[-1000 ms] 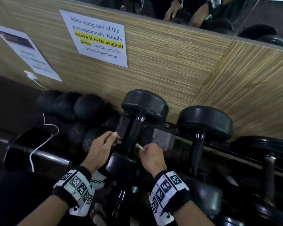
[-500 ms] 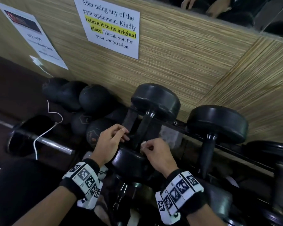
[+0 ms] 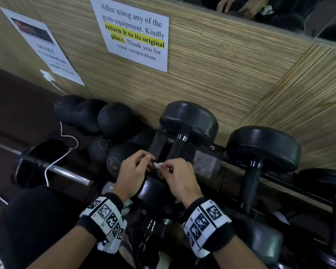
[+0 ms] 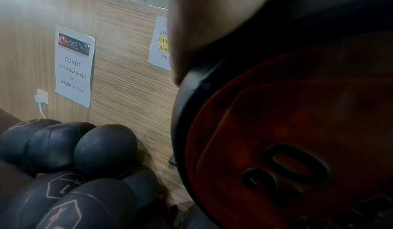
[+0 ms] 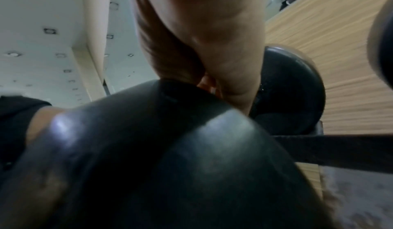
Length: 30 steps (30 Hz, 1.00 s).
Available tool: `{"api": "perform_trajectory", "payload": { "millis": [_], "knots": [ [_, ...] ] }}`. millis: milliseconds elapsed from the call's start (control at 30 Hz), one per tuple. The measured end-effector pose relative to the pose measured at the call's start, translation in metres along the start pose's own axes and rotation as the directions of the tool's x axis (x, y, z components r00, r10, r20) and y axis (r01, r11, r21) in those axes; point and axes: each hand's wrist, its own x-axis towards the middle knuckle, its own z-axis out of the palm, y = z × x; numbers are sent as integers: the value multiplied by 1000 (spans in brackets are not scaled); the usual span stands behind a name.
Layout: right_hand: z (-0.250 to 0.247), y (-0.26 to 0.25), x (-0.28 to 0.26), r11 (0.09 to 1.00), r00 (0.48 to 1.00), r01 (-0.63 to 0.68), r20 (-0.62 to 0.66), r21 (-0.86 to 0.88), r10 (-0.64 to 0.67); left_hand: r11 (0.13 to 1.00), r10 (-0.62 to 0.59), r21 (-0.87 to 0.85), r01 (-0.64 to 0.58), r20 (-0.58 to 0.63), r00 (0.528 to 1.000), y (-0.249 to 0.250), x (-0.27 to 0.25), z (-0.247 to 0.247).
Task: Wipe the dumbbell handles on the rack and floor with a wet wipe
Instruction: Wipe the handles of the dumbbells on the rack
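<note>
Nearest, both wrists wear black bands with checkered marker tags, and the two hands meet over the near head (image 3: 153, 193) of the first dumbbell on the rack (image 3: 279, 171). The left hand (image 3: 133, 170) and right hand (image 3: 177, 176) each have fingers curled in toward a small white wet wipe (image 3: 158, 165) held between them, so each grip looks closed on it in a pinch; the exact finger contact is too small to read. Judging by that, the wipe is being folded or reset before going round the handle (image 3: 177, 147), which runs away toward 12 o'clock to the far head (image 3: 188, 121).

Both wrist views are filled by the rounded black head (image 5: 170, 157) close under the palms, the left one showing its orange end face marked 20 (image 4: 287, 165), so the hands sit right at that head's edge.

Open room is tight. At 3 o'clock the next dumbbell (image 3: 260, 150) stands parallel, with a gap between the two handles that a hand can probably pass. At 9 to 10 o'clock dark medicine balls (image 3: 113, 119) are piled on the floor against the wall, near the left knuckles. A bar (image 3: 66, 171) with a white cable (image 3: 60, 160) over it lies at 8 o'clock. Farthest, the wood-grain wall (image 3: 221, 74) carries a printed notice (image 3: 136, 33) just behind the far heads, so any stroke up the handle ends short of it.
</note>
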Motion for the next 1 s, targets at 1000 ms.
{"api": "perform_trajectory", "payload": {
  "millis": [1000],
  "knots": [
    [3,35,10,943,950,-309,81,121,300,999,-6,-35,4,-44,999,-4,0,1]
  ]
}}
